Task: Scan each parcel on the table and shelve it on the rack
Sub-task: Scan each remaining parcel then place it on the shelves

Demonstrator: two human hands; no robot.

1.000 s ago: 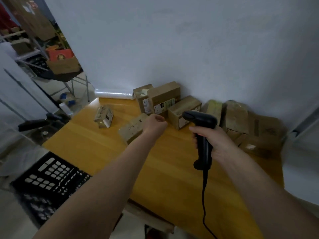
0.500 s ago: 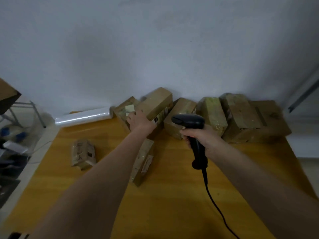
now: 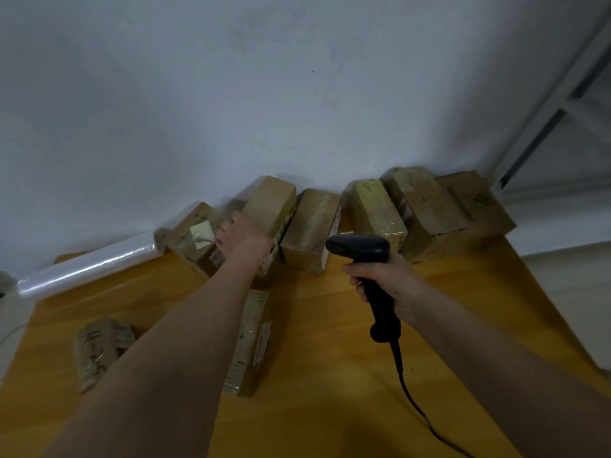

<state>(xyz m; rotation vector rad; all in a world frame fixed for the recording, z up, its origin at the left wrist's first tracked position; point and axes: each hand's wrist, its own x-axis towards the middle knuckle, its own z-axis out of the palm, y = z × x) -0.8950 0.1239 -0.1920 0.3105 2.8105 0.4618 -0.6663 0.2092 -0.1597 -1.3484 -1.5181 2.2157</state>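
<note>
Several brown taped parcels stand in a row against the wall at the back of the yellow table [image 3: 330, 375]. My left hand [image 3: 244, 239] reaches to the left end of the row. It lies on a small parcel with a pale label [image 3: 188, 233], next to a taller parcel [image 3: 272, 200], and its fingers curl over the small parcel's far edge. My right hand [image 3: 390, 279] grips a black barcode scanner [image 3: 360, 247] by the handle, its head pointing left above the table. A flat parcel [image 3: 253, 342] lies under my left forearm. Another small parcel [image 3: 99, 348] with writing on it sits at the front left.
A roll of clear stretch film [image 3: 89, 266] lies at the table's back left corner. The scanner cable [image 3: 413, 401] trails down toward the front edge. A white metal frame [image 3: 545, 104] stands at the upper right beyond the table. More parcels [image 3: 429, 209] fill the back right.
My view swung right, from the table's left side to the wall. My left hand left the flat parcel and went to the small labelled parcel at the back. The scanner stayed in my right hand.
</note>
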